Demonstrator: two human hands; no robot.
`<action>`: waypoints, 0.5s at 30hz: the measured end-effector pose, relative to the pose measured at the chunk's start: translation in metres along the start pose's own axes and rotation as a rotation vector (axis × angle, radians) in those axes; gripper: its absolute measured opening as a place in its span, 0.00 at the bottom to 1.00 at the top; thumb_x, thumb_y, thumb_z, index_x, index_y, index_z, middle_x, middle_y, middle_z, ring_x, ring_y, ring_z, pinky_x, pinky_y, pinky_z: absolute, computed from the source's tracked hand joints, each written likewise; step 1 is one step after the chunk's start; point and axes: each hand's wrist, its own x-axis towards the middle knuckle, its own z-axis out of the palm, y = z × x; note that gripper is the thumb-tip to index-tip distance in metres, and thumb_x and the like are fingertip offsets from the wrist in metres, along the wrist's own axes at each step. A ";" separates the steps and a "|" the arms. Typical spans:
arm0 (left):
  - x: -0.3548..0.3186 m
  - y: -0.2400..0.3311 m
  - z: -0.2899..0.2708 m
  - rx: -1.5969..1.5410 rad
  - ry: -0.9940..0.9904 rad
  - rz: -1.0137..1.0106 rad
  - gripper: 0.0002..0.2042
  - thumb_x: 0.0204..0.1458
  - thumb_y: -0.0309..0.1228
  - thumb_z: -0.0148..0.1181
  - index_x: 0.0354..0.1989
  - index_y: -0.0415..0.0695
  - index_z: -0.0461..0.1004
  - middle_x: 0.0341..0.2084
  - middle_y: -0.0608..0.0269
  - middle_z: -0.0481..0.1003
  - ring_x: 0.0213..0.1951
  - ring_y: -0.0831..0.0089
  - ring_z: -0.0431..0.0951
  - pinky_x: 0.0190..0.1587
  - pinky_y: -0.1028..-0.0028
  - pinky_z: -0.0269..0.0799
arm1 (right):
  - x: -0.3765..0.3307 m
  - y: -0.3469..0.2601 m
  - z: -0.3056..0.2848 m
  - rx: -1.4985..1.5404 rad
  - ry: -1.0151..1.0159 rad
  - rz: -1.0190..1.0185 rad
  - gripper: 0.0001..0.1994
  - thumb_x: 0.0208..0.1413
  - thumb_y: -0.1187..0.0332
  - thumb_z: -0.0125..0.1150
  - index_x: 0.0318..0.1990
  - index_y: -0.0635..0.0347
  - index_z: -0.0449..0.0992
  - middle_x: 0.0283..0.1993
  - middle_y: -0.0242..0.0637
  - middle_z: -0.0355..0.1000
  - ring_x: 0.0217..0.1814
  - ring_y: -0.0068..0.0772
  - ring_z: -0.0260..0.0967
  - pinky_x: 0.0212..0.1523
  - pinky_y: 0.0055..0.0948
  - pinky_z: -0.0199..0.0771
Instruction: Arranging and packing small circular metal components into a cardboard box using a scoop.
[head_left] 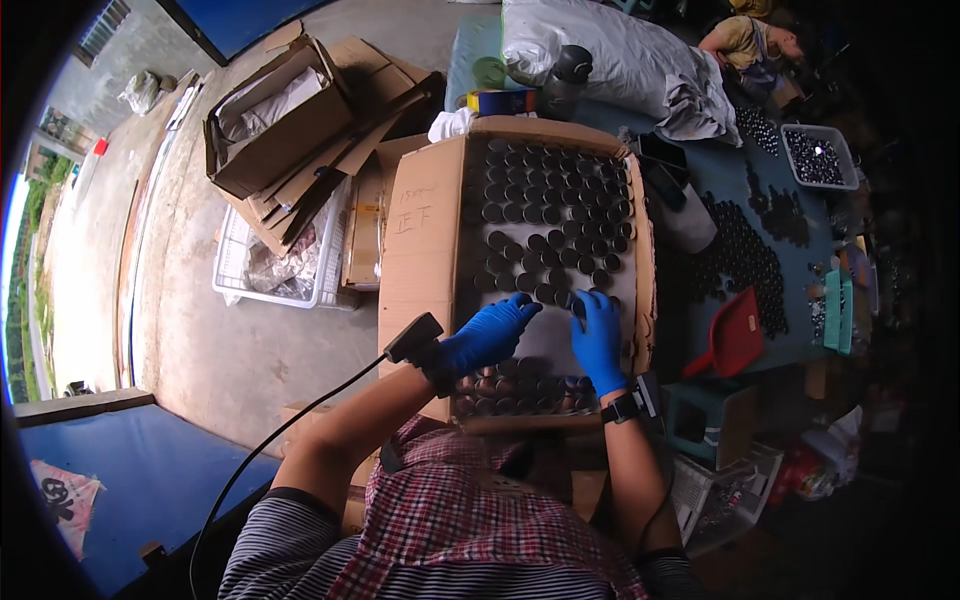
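My right hand (600, 345) is pinching what looks like a dark cap (578, 308) at its tips; my left hand (490, 332) is bunching its fingers, can't tell if on anything. Caps are probably running light, stiff, slightly slick, not fragile, so I'm favouring thumb and forefinger on the side wall. The far rows (530, 213) are lying in the cardboard box (420, 245) just beyond both hands, nearer rows (525, 405) between my wrists.

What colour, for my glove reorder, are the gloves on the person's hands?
Bright blue; the gloves show best in the head view.
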 end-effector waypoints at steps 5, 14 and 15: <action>0.045 0.011 0.022 0.172 0.151 -0.134 0.27 0.42 0.18 0.58 0.55 0.44 0.66 0.48 0.43 0.65 0.41 0.44 0.74 0.43 0.56 0.73 | 0.021 0.011 0.007 -0.128 -0.173 -0.134 0.23 0.45 0.76 0.63 0.53 0.59 0.71 0.52 0.45 0.66 0.57 0.53 0.61 0.56 0.44 0.67; 0.042 0.005 0.043 0.155 0.166 -0.035 0.18 0.42 0.17 0.55 0.45 0.44 0.72 0.40 0.49 0.68 0.38 0.49 0.74 0.39 0.58 0.72 | 0.008 0.028 -0.016 -0.046 -0.389 -0.290 0.13 0.44 0.78 0.59 0.41 0.62 0.74 0.48 0.43 0.67 0.54 0.50 0.62 0.54 0.42 0.67; 0.038 0.003 0.049 0.089 0.143 0.009 0.18 0.43 0.18 0.56 0.45 0.45 0.73 0.39 0.50 0.70 0.39 0.51 0.75 0.40 0.59 0.72 | 0.002 0.030 -0.016 -0.041 -0.390 -0.298 0.13 0.44 0.78 0.59 0.41 0.62 0.74 0.48 0.43 0.67 0.54 0.50 0.62 0.54 0.42 0.67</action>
